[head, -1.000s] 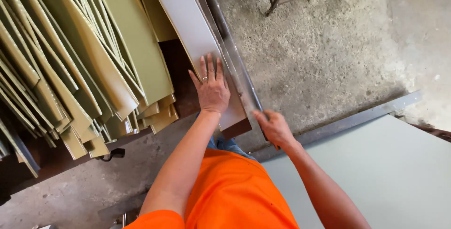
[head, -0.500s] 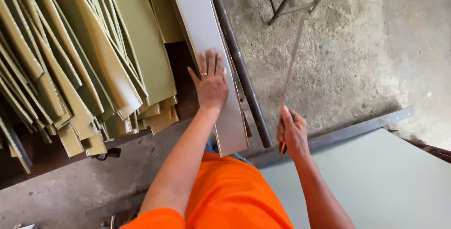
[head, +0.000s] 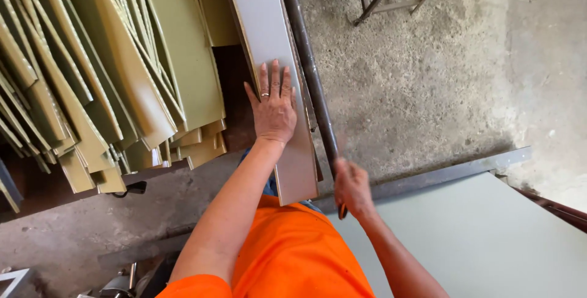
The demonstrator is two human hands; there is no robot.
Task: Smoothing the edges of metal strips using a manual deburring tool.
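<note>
Here left hand point(head: 274, 113) lies flat, fingers spread, on grey strip point(head: 269, 47) running away lengthwise; right hand point(head: 351, 187) grips dark bar point(head: 309, 69) alongside.

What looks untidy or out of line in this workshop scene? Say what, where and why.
The olive-green strips at upper left lie fanned and overlapping, some bowed, their ends uneven. By contrast, the grey strip under the left hand lies flat beside the dark bar held by the right hand.
</note>
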